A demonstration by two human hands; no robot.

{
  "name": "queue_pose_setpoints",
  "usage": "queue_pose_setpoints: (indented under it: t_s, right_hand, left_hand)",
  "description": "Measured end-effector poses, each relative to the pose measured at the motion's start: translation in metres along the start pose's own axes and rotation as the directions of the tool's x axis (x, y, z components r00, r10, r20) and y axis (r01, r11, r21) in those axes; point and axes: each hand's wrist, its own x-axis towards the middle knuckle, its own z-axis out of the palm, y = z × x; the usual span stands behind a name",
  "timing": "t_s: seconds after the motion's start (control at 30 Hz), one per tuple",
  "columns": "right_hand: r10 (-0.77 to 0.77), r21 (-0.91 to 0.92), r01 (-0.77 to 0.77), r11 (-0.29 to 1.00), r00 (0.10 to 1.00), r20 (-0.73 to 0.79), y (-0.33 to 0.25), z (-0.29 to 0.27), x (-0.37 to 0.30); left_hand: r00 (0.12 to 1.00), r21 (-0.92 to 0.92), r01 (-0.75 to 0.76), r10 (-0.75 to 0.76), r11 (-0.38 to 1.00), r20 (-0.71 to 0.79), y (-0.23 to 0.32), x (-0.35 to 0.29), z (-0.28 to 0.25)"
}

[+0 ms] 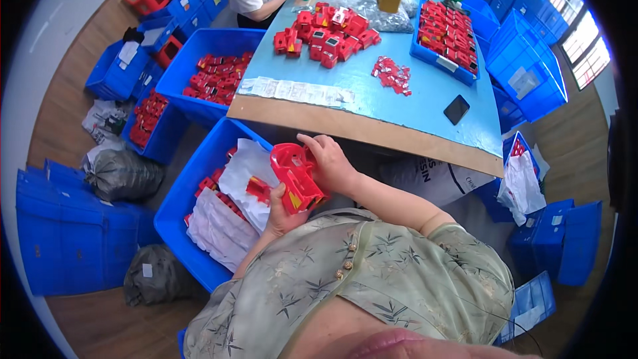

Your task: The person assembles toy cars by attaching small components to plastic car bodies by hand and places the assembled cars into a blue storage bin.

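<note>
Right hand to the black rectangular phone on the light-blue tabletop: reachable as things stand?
Probably yes, perhaps with a lean: the phone lies near the close edge, with no object seen between. The right hand is at the curved red plastic shell, so it'd have to leave that.

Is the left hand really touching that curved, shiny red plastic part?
Touching: the head view shows the left hand around the curved, shiny red plastic part, thumb against its side.
</note>
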Motion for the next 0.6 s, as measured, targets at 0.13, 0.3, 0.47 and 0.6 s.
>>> queue_pose_setpoints:
  t_s: [0.13,0.3,0.47,0.6]
  right_hand:
    - [0.014,0.012,-0.013,1.0,0.999,-0.032,0.021,-0.025,-0.01]
    - [0.089,0.033,-0.086,0.996,0.992,-0.087,0.05,-0.037,-0.015]
    - [0.195,0.113,-0.188,0.976,0.979,-0.054,0.097,-0.038,-0.033]
    - [0.226,0.286,-0.243,0.927,0.97,0.09,0.15,-0.058,-0.044]
  left_hand:
    - [0.991,-0.008,0.096,-0.095,0.995,0.092,-0.013,0.028,-0.003]
    - [0.994,-0.047,0.101,-0.099,0.994,0.04,-0.019,0.054,0.028]
    - [0.983,0.145,0.145,-0.127,0.979,-0.13,-0.044,0.086,0.055]
    - [0.961,0.122,0.238,-0.216,0.964,-0.17,-0.061,0.115,0.055]
